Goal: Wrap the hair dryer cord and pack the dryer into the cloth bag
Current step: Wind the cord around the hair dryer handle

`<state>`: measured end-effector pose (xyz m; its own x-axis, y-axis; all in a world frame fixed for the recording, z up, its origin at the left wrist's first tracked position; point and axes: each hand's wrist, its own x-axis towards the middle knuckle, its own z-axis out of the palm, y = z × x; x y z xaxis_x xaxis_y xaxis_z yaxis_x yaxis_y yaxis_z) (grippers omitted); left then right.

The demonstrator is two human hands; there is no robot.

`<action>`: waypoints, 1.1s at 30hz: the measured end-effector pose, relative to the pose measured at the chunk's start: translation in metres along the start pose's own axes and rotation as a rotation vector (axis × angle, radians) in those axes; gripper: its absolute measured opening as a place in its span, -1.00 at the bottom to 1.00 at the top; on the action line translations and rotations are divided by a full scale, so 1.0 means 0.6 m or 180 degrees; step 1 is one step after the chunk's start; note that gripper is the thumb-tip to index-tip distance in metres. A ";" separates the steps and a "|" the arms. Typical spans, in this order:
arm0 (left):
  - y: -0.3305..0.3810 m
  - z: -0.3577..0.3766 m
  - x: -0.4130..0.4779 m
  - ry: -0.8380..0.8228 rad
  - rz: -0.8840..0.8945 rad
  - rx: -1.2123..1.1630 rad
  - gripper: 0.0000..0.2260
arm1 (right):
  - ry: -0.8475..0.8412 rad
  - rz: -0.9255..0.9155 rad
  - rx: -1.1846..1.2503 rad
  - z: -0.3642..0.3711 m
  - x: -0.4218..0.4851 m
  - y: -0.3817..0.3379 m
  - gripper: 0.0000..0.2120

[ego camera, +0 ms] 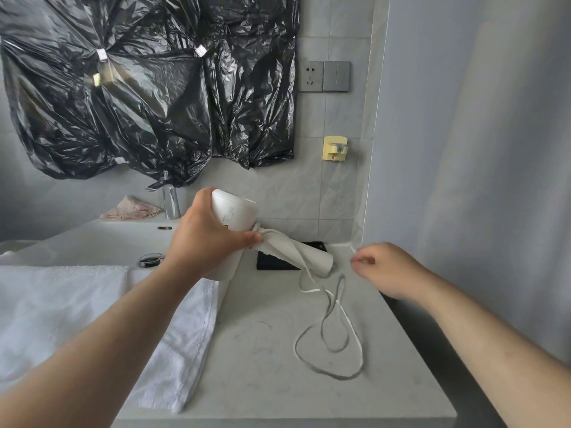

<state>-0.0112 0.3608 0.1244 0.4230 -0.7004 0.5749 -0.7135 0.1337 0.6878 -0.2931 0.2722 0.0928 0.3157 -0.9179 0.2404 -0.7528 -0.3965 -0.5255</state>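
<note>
A: Location of hair dryer (239, 225)?

B: Held off the surface by left hand (204, 236), over the line where sink basin (102, 242) meets counter (272, 384).

A: Orientation?

B: Barrel (233, 208) long axis roughly upright in view: one end up and away toward the wall, other end down beside the wrist. Handle (309, 256) branching right and downward, free end aimed toward right hand (386, 271), hanging above a black flat item (273, 263) on the counter.

A: Grip?

B: Fingers curled round the barrel. Thumb clamped at the handle root, pressing cord (340, 338) there.

A: Cord run?

B: About one slack turn crossing the handle, then off the handle end and down onto the counter in loose, overlapping loops. Far end not traceable.

A: Right hand?

B: Near the handle end, not touching it, over the counter's right side. Fingers loosely curled, thumb tip close to forefinger, nothing seen between them.

A: Surroundings?

B: White towel (92, 304) draped over the basin's near edge and onto the counter. Drain (151, 260) behind it, chrome tap (171, 202) at the back, pinkish cloth (133, 208) beside the tap. Black plastic sheeting (139, 88) taped across the wall above. Right of that: socket (311, 76), switch (336, 76), yellow holder (334, 148) lower down.
</note>
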 end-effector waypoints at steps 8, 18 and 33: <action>0.011 0.000 -0.005 0.0056 -0.0171 -0.0101 -0.22 | 0.1154 -0.0807 -0.0119 0.073 -0.048 -0.060 -0.32; 0.026 -0.006 -0.022 -0.0178 0.0080 0.0345 -0.13 | 0.0962 -0.1306 0.0113 0.057 -0.011 -0.102 -0.88; 0.035 -0.029 -0.068 -0.0806 0.0845 -0.0713 -0.17 | -0.0167 -0.1090 0.1238 0.019 -0.004 -0.113 -0.67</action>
<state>-0.0337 0.4046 0.1230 0.0706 -0.7674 0.6372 -0.6283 0.4619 0.6260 -0.2363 0.3012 0.1186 0.5422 -0.7303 0.4156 -0.3343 -0.6413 -0.6907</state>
